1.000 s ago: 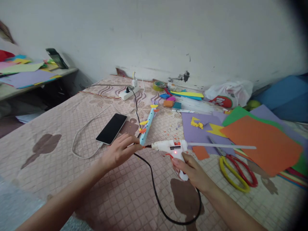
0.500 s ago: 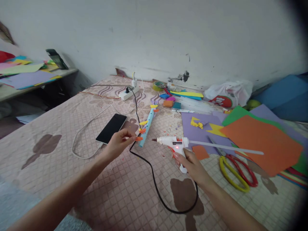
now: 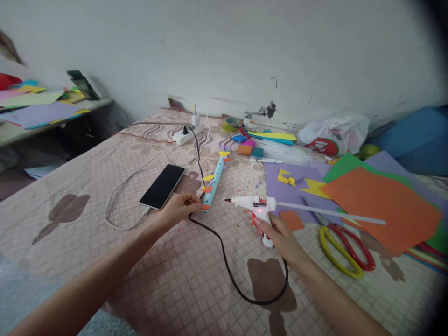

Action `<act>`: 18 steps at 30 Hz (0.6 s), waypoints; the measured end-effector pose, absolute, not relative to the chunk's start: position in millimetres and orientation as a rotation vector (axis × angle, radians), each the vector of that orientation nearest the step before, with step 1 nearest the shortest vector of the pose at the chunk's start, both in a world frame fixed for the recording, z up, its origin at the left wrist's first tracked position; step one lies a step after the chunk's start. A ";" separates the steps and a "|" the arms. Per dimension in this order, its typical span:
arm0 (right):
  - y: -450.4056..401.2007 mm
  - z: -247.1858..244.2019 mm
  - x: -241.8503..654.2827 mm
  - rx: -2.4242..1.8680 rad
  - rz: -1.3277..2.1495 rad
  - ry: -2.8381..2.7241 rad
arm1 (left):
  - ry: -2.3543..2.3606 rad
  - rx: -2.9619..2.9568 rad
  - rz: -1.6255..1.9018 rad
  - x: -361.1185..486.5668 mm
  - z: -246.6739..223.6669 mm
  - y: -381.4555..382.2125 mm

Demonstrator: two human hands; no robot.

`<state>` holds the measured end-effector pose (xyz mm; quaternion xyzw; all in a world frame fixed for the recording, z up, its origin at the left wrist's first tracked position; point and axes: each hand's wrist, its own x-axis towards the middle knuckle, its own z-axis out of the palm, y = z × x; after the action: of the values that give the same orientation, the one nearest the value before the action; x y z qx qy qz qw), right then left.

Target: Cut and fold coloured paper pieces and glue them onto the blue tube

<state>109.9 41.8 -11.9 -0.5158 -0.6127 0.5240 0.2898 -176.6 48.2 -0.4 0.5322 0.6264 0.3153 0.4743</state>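
Between the fingertips of my left hand (image 3: 180, 208) is a small orange paper piece (image 3: 205, 206), set against the near end of a light blue paper strip (image 3: 216, 181). Yellow and orange paper pieces stick out along that strip, which also bears dark dots. My right hand (image 3: 278, 232) is wrapped round the handle of a white glue gun (image 3: 255, 204). Its dark nozzle points left toward the strip, apart from it, and a red light glows on its body. A long clear glue stick (image 3: 332, 213) protrudes from the gun's back.
A phone (image 3: 163, 185) on a white cable lies by my left hand. The gun's black cord (image 3: 224, 254) loops across the front. Scissors (image 3: 341, 249) and coloured paper sheets (image 3: 381, 200) lie right. Behind are a power strip (image 3: 188, 134), tape (image 3: 231, 123) and a plastic bag (image 3: 338, 133).
My left hand has moved slightly right and down, bringing the orange paper piece onto the strip's near end. The glue gun has shifted a little right and up in my right hand.
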 end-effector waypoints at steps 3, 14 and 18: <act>41.9 -11.1 109.8 -1.379 1.392 -1.645 | 1.559 1.342 0.764 -177.6 -3.6 49.4; 42.1 -12.8 111.6 -1.375 1.356 -1.655 | 1.598 1.524 0.735 -181.8 -9.7 48.6; 42.4 -12.6 112.3 -1.376 1.335 -1.660 | 1.625 1.503 0.706 -180.5 -5.7 47.5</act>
<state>112.3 42.4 -12.6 -0.5178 -0.6249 0.5025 0.2981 -180.5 47.5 -5.7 0.5934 0.6417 0.2788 0.3980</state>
